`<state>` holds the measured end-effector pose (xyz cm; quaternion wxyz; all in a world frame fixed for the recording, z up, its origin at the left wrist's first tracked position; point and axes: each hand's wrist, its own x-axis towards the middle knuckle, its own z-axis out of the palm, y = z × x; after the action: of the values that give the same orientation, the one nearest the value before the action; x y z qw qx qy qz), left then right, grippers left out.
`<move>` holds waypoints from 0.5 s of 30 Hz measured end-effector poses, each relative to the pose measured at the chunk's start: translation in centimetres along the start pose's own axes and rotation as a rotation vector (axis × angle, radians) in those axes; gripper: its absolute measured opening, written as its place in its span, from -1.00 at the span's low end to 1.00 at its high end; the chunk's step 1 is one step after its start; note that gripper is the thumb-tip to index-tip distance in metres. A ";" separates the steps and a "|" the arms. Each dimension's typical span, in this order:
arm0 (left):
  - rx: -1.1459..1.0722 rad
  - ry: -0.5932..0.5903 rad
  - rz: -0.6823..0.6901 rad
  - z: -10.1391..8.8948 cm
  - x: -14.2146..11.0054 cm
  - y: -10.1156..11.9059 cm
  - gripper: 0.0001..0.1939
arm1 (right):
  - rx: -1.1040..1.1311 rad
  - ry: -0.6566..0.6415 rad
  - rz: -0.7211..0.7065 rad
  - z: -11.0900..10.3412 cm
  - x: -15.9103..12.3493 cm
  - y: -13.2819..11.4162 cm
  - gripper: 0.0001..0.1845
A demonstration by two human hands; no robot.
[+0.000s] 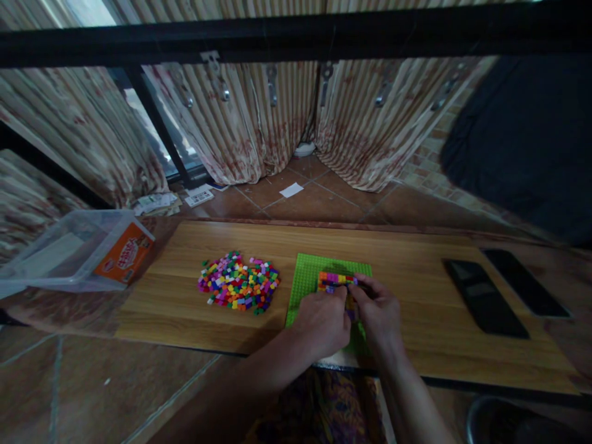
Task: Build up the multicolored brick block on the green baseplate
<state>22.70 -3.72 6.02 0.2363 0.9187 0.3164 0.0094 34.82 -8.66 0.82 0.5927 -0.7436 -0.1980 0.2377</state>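
A green studded baseplate (303, 277) lies on the wooden board, with a low build of multicoloured toy bricks (333, 279) on it. My left hand (324, 320) reaches over the plate from the left, fingers curled and their tips at the front of the bricks. From the right, my right hand (379, 305) bends its thumb and fingers together at the build's right edge. Both hands' fingertips almost meet there. Whatever sits between them is hidden or too small to name. The hands cover the lower part of the build.
Left of the plate spreads a heap of small loose toy bricks (240, 282). Two dark phone-like slabs, one nearer (483, 299) and one farther (527, 283), lie at the right. A clear plastic bin (69, 277) with an orange label stands at the left. A dark bar (296, 37) crosses above.
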 end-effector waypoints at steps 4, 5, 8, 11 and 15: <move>0.042 -0.021 0.012 -0.2 -0.1 0.7 -0.58 | -0.001 0.011 -0.018 0.1 -0.2 0.2 -0.43; 0.042 -0.020 0.014 -0.3 -0.1 0.8 -0.58 | -0.014 0.013 -0.025 0.0 -0.2 0.4 -0.42; 0.024 -0.001 0.031 -0.4 -0.3 1.0 -0.61 | -0.078 -0.001 -0.023 -0.3 -0.1 0.9 -0.39; 0.006 0.008 0.030 -0.7 -1.4 0.8 -0.60 | -0.146 -0.058 -0.035 -0.7 0.1 0.7 -0.36; -0.107 0.140 -0.029 -1.2 -4.5 -1.4 -0.61 | -0.272 0.005 -0.025 -1.6 -0.7 -0.6 -0.35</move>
<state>18.09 -4.82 7.06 0.2624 0.8972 0.3443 0.0870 35.20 -10.19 1.82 0.4897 -0.8152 -0.2363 0.1994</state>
